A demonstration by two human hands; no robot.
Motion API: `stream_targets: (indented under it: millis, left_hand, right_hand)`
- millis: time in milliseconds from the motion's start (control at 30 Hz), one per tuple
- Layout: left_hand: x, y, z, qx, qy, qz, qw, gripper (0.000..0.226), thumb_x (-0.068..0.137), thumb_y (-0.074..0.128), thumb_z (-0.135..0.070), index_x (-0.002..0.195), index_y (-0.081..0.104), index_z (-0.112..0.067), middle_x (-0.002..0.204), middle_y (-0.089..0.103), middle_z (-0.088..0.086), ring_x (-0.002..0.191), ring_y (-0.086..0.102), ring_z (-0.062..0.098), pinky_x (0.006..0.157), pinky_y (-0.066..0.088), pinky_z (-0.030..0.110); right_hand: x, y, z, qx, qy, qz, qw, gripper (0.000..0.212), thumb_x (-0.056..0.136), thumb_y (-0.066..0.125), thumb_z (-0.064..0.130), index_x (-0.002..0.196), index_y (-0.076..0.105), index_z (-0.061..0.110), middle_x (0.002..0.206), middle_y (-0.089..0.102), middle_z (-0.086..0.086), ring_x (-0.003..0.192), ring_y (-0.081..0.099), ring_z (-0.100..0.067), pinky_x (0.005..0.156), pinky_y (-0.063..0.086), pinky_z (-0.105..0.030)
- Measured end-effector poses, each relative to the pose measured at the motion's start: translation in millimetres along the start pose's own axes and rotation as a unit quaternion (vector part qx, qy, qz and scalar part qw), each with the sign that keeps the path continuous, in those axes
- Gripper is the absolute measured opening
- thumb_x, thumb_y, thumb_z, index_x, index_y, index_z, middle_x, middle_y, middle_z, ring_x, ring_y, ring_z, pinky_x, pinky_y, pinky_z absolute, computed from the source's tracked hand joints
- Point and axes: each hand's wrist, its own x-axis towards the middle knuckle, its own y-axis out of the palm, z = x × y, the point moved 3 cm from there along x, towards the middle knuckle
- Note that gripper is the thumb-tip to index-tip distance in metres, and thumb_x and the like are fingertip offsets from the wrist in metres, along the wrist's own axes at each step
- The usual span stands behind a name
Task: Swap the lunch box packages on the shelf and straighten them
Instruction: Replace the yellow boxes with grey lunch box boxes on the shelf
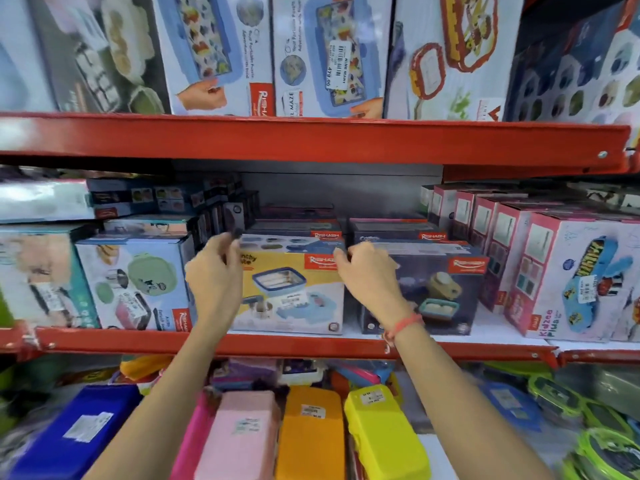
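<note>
A yellow lunch box package (291, 292) stands at the front middle of the red middle shelf (304, 344), with a dark blue lunch box package (429, 292) just to its right. My left hand (216, 271) is at the yellow package's upper left corner, fingers curled against it. My right hand (367, 271) is at its upper right corner, in the gap beside the dark blue package. Both hands touch the yellow package's sides. More packages of the same brand are stacked behind these two.
A light blue package (138, 282) stands left of the yellow one; pink packages (568, 278) line the right. The upper shelf (311, 136) carries large boxes. Below lie coloured plastic lunch boxes: blue (79, 427), pink (239, 434), orange (311, 434), yellow (381, 434).
</note>
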Motion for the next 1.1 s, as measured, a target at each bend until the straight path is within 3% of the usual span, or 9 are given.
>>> stream_targets:
  millis: [167, 333, 467, 533, 633, 733, 833, 933, 1100]
  left_hand:
    - [43, -6, 23, 0.068, -0.073, 0.086, 0.991, 0.046, 0.092, 0.055, -0.039, 0.067, 0.054, -0.001, 0.057, 0.049, 0.012, 0.056, 0.05, 0.03, 0.045, 0.024, 0.03]
    - [50, 3, 56, -0.072, -0.162, 0.253, 0.951, 0.066, 0.059, 0.071, -0.07, 0.051, 0.036, -0.015, 0.064, 0.045, 0.014, 0.064, 0.051, 0.025, 0.066, 0.047, 0.041]
    - [36, -18, 62, -0.131, -0.118, 0.317, 0.932, 0.035, 0.062, 0.084, -0.043, 0.075, 0.065, -0.016, 0.074, 0.068, 0.001, 0.07, 0.069, 0.013, 0.079, 0.059, 0.031]
    - [29, -24, 64, -0.122, -0.081, 0.33, 0.933, 0.041, 0.066, 0.084, -0.015, 0.103, 0.066, -0.014, 0.086, 0.071, -0.007, 0.079, 0.07, 0.007, 0.074, 0.057, 0.022]
    - [18, -24, 67, -0.082, -0.045, 0.335, 0.938, 0.087, 0.062, 0.086, -0.007, 0.138, 0.043, -0.011, 0.092, 0.067, 0.0, 0.079, 0.064, 0.017, 0.078, 0.053, 0.034]
    - [8, -23, 69, -0.113, -0.076, 0.337, 0.932, 0.072, 0.058, 0.088, -0.029, 0.122, 0.059, -0.01, 0.077, 0.069, -0.004, 0.064, 0.063, 0.007, 0.068, 0.052, 0.021]
    - [-2, -22, 74, -0.187, -0.164, 0.306, 0.919, 0.071, 0.056, 0.081, -0.06, 0.107, 0.07, -0.011, 0.1, 0.076, 0.003, 0.096, 0.07, 0.013, 0.09, 0.054, 0.033]
    - [-9, -18, 78, -0.218, -0.175, 0.27, 0.921, 0.029, 0.073, 0.078, -0.03, 0.097, 0.071, -0.016, 0.096, 0.075, -0.002, 0.099, 0.07, 0.019, 0.092, 0.053, 0.033]
    - [-13, -10, 82, -0.2, -0.142, 0.261, 0.934, 0.065, 0.071, 0.078, -0.005, 0.13, 0.05, -0.001, 0.127, 0.061, 0.011, 0.116, 0.059, 0.017, 0.098, 0.049, 0.028]
  right_hand:
    - [8, 19, 11, 0.021, 0.098, 0.005, 0.995, 0.055, 0.097, 0.036, 0.044, 0.088, 0.063, -0.004, 0.107, 0.066, -0.027, 0.103, 0.059, -0.042, 0.082, 0.043, -0.039]
    - [3, 26, 7, 0.088, 0.124, 0.024, 0.988, 0.053, 0.089, 0.05, 0.054, 0.064, 0.049, 0.008, 0.076, 0.061, -0.013, 0.089, 0.064, -0.037, 0.072, 0.045, -0.036]
    - [-15, 20, -6, 0.255, 0.117, 0.048, 0.959, 0.021, 0.074, 0.079, 0.033, 0.084, 0.066, 0.021, 0.096, 0.076, -0.008, 0.089, 0.071, -0.024, 0.087, 0.056, -0.05]
    - [-25, 16, -9, 0.27, 0.09, 0.051, 0.957, 0.051, 0.069, 0.084, 0.018, 0.114, 0.059, 0.017, 0.106, 0.074, -0.008, 0.094, 0.071, -0.02, 0.091, 0.056, -0.046]
    - [-38, 19, -11, 0.257, 0.014, 0.036, 0.966, 0.093, 0.068, 0.083, 0.007, 0.14, 0.035, 0.041, 0.109, 0.073, -0.002, 0.099, 0.07, -0.012, 0.09, 0.056, -0.037]
    - [-47, 31, -20, 0.206, -0.043, -0.014, 0.978, 0.087, 0.069, 0.083, 0.009, 0.134, 0.04, 0.049, 0.111, 0.073, 0.0, 0.097, 0.072, -0.018, 0.086, 0.059, -0.043]
    - [-58, 36, -28, 0.158, -0.073, -0.053, 0.983, 0.069, 0.073, 0.08, 0.012, 0.129, 0.049, 0.038, 0.105, 0.074, 0.003, 0.091, 0.072, -0.021, 0.081, 0.06, -0.038]
    - [-68, 45, -29, 0.234, -0.051, -0.046, 0.97, 0.045, 0.075, 0.078, 0.01, 0.114, 0.059, 0.021, 0.102, 0.069, 0.013, 0.093, 0.066, 0.004, 0.085, 0.056, -0.02]
    - [-59, 54, -30, 0.322, 0.048, -0.099, 0.94, 0.035, 0.074, 0.08, 0.015, 0.102, 0.06, 0.008, 0.087, 0.066, 0.012, 0.081, 0.066, 0.009, 0.079, 0.055, -0.014]
